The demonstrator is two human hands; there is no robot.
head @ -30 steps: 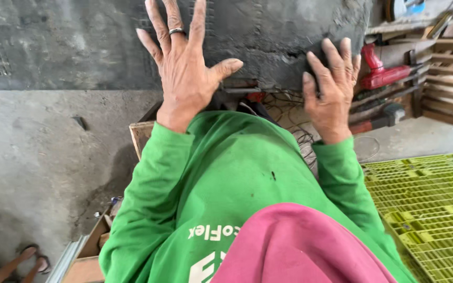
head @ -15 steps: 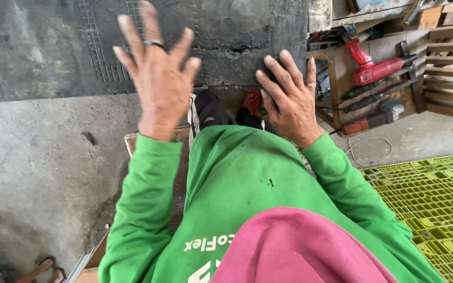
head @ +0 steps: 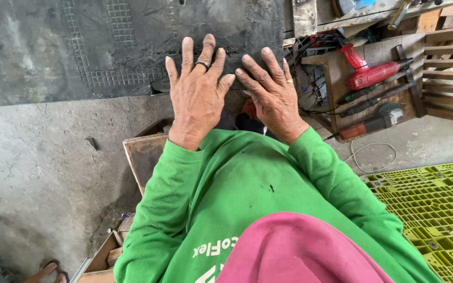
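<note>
Concrete floor, grey and stained, is filling the left of the scene, with a small dark scrap lying on it and a bare foot in a sandal showing at the near left edge. A large dark rubber sheet with raised grid patterning is stretching across the far side, from the left edge to past the middle. The left hand is lying flat on the near edge of this sheet, fingers spread and pointing away, a dark ring sitting on one finger; it is gripping nothing. Just beside it, and touching it at the thumb side, the right hand is pressing down on the same edge of the sheet, its fingers fanned out and slightly bent, a thin gold ring showing on one finger. Below the hands an open brown wooden box is standing on the floor, partly hidden by the green sleeves. To the right, a wooden tray is holding a red power drill and, nearer, an orange and grey angle grinder, with tangled cables beside them. A white cord is looping on the floor near the tray. At the near right a yellow-green plastic grid pallet is lying flat.
</note>
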